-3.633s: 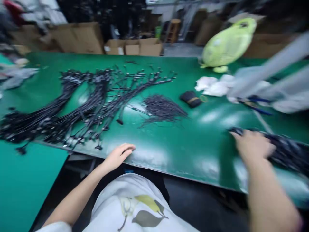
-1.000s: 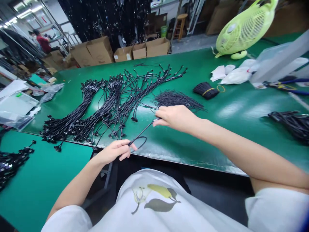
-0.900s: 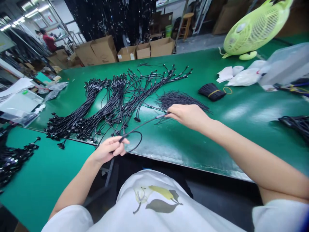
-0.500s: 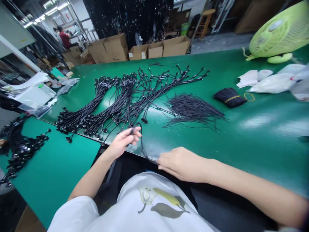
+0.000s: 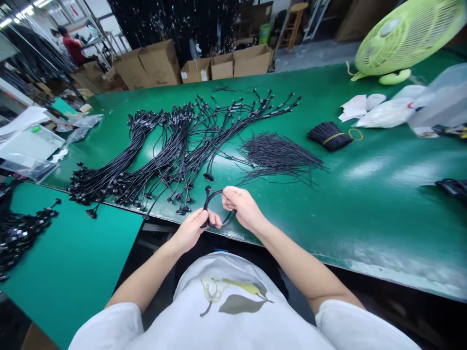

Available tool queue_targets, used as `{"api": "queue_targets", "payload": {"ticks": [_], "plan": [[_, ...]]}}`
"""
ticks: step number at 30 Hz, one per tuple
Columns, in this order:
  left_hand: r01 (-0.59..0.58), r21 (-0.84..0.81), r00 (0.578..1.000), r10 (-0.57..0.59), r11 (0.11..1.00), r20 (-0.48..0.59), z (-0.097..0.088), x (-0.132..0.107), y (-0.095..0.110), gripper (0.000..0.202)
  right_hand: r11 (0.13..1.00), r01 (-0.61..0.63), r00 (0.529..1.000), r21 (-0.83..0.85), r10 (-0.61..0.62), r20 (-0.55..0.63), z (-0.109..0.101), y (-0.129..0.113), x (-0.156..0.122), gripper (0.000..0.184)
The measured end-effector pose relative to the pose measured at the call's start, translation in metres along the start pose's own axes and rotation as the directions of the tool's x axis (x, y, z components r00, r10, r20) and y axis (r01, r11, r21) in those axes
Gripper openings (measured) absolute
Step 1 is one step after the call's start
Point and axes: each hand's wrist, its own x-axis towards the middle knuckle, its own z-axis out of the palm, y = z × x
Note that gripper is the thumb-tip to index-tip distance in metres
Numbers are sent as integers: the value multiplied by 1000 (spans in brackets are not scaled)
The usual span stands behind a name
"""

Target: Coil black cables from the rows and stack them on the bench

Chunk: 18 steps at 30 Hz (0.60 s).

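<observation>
both the left hand and right hand close their fingers around one looped black cable.

You had a green ESD-matted workbench carrying several fanned hanks of black branched cables; to their right, a loose spread of thin black wires; one black wire bundle tied with a yellow rubber band; a second yellow rubber band just beside it; white paper; a white plastic bag; a lime-green fan at the far edge. On the lower teal mat: a heap of black connector cables. Beyond the bench: cardboard boxes, a wooden stool, and a co-worker in a red top, well apart.
</observation>
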Motion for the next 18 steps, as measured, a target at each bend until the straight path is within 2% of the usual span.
{"api": "queue_targets", "payload": {"ticks": [2, 3, 5, 8, 11, 13, 16, 18], "plan": [[-16, 53, 995, 21, 998, -102, 3, 1, -16, 33, 979, -81, 996, 186, 84, -10, 11, 3, -3, 42], [-19, 96, 991, 32, 995, -128, 4, 1, -23, 32, 968, -115, 993, 225, 119, -6, 17, 3, -6, 40], [16, 150, 993, 2, 989, -118, 6, 1, -37, 34, 977, -96, 994, 190, 103, -23, 30, 2, -11, 39], [92, 62, 995, -91, 994, -29, 11, -2, -48, 49, 992, 117, 992, -48, -119, -51, 43, 2, -18, 38], [133, -98, 991, -130, 986, 37, 16, -10, -48, 55, 939, 238, 969, -249, -246, 1, 43, 3, -22, 38], [171, -125, 983, -162, 977, 82, 18, -16, -44, 53, 867, 325, 939, -378, -343, 21, 38, 6, -22, 37], [133, 23, 989, -134, 991, 63, 18, -20, -36, 47, 686, 504, 830, -524, -553, 75, 32, 10, -23, 38], [102, 168, 992, -112, 980, 53, 16, -18, -30, 41, 632, 566, 786, -530, -606, 118, 30, 10, -25, 39]]}}
